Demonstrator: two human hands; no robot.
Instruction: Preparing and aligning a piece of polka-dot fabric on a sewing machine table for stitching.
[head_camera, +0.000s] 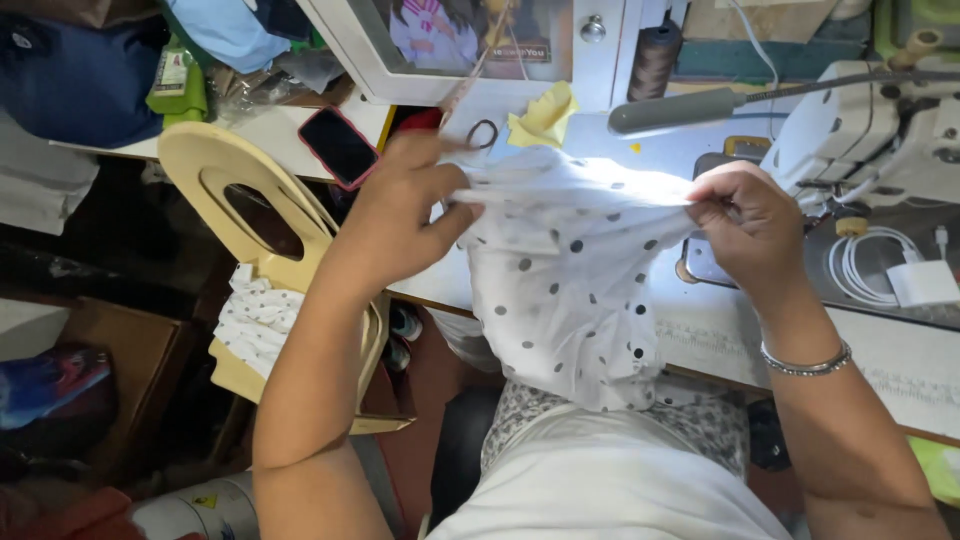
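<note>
Both hands, left hand and right hand, pinch spotted white cloth taut.

we hold a white cloth with dark polka dots stretched between our hands, its top edge pulled taut and roughly level above the table's near edge. the upper part is brightly lit and slightly wrinkled. below the taut edge it hangs in loose folds, narrowing toward our lap, where its lower end rests bunched. dots are scattered unevenly across it.
</note>
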